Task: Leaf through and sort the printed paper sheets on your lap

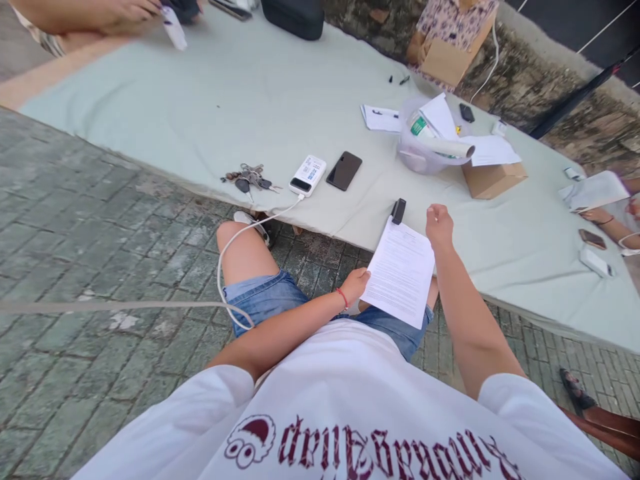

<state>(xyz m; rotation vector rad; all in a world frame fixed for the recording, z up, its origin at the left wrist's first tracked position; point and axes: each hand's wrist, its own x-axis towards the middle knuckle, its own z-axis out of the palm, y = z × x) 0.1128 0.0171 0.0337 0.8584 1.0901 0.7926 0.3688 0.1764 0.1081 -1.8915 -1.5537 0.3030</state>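
A printed sheet of paper (401, 272) is held over the lap, between the two hands and just short of the near edge of the counter (240, 100). The left hand (354, 285) is closed on the sheet's lower left edge, thumb and fingers pinched onto it, a red cord being worn at that wrist. The right hand (439, 224) is curled loosely at the sheet's upper right corner; whether that corner is gripped or only touched cannot be told. A black clip (399, 211) is seen at the sheet's top edge, where it meets the counter's rim; it is judged to serve for keeping pages together. The sheet is held tilted with its print facing upward, a position judged to suit reading. On the counter, beyond the hands, a dark phone (344, 171) is laid face up beside a white power bank (307, 175), from which a white cable (225, 267) is run down across the knee. A bunch of keys (249, 179) is laid to the left of the power bank. Further right, a clear plastic tub (417, 150) holding papers is set against a cardboard box (493, 180). Other persons' hands are seen at the far left corner and at the right edge, well apart from the sheet.
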